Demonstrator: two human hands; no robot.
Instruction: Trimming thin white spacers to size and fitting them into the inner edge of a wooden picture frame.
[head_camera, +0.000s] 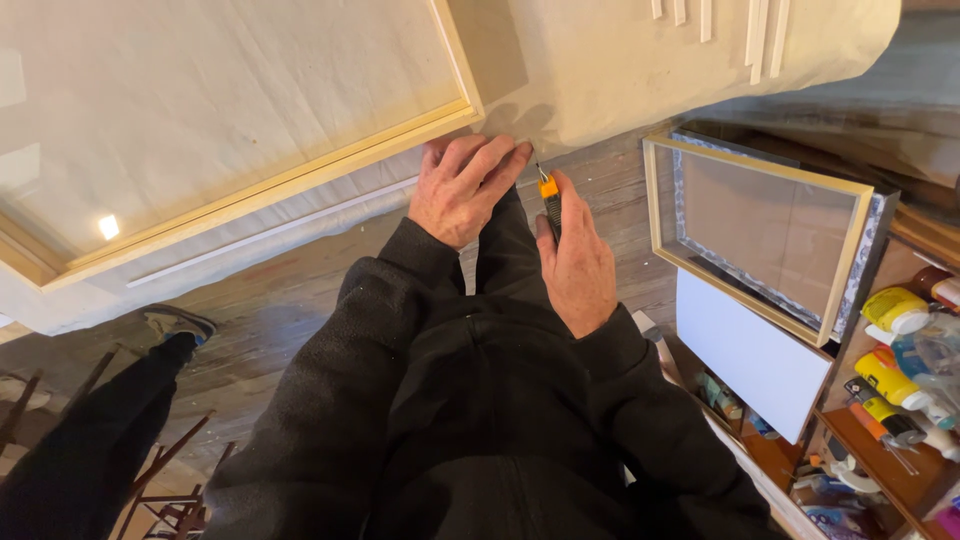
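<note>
My left hand (462, 188) lies flat, fingers spread, pinning the canvas cloth (600, 70) at the wooden frame (300, 175) corner so it can't shift; my right hand (578, 265) has its grip closed round an orange utility knife (549, 200), blade pointing at the cloth edge beside my fingertips

Left hand (462, 188) beside knife (549, 203) in right hand (577, 268); framed panel (230, 130) left; open frame (765, 232) right

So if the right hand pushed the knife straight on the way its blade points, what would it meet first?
Probably the canvas edge beside the wooden frame's corner; the right hand aims the utility knife there, though depth is unclear.
</note>
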